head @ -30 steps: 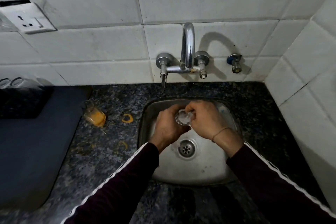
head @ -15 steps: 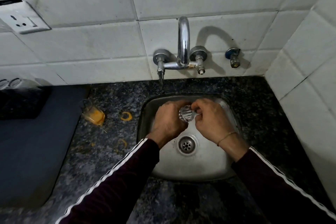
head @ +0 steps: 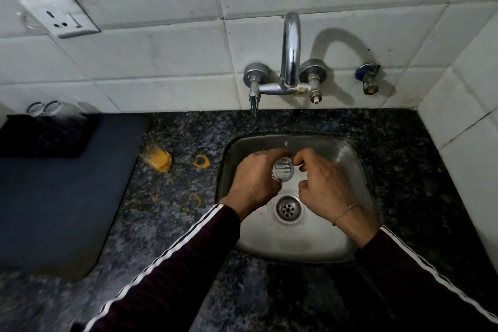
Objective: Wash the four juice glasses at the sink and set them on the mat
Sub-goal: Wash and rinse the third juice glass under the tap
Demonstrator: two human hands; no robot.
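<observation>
A clear ribbed juice glass is held on its side above the steel sink, gripped by the left hand. Its rim is pinched by the right hand. Left of the sink, a juice-stained glass lies on speckled granite.

A clear ribbed juice glass is held over the sink, lying on its side with one round end toward the camera. The dirty glass stands on the counter at 9 o'clock from the sink, just beside the mat's right edge, tilted, with orange juice remains at its bottom. The dark blue mat lies flat at the left. At its 12 o'clock edge two clear glasses stand close together near the wall
</observation>
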